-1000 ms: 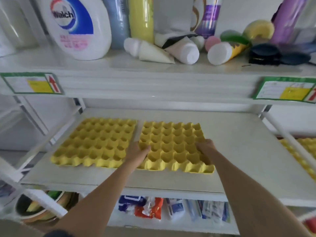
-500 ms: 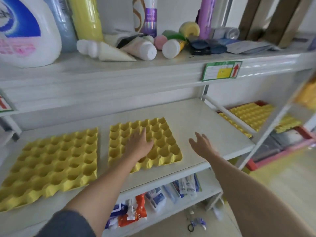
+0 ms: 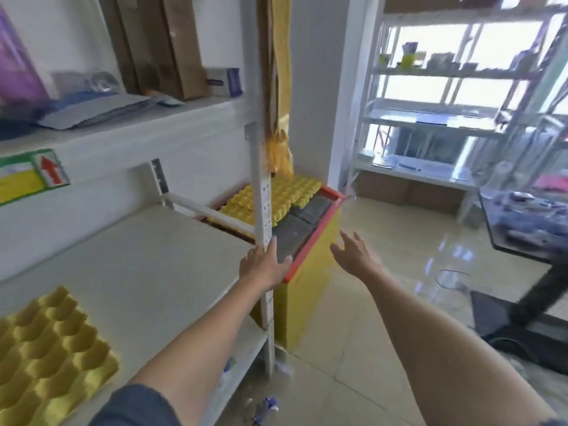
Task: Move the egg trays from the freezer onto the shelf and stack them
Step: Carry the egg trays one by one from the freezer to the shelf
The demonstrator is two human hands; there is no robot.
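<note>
Both empty right now. Left hand (image 3: 266,264) spread flat, fingers splayed, reaching past the white shelf post (image 3: 263,210) toward the freezer rim. Right hand (image 3: 353,253) also wide open, hovering out over the floor beside the freezer (image 3: 307,272), touching nothing.

Big change from a second ago: back then both hands were clamped on the sides of a yellow tray sitting on the shelf, half a second ago already letting go, and now swung right round to the freezer. So, by the look of it, that tray is dropped off and it's off for the next one.

Placed egg tray (image 3: 46,358) down at the bottom left of the shelf board (image 3: 159,265), flat, only partly in view. Looked like two side by side earlier, not stacked, so probably still some stacking to do.

Freezer: yellow body, red rim, top looks open or glass-topped, hard to say which. More yellow egg trays (image 3: 285,192) piled at the far end, partly hidden behind the post, count impossible to tell. Near end just dark, apparently nothing there.

Next up, presumably: reach round the post and grab a tray by both edges.
</note>
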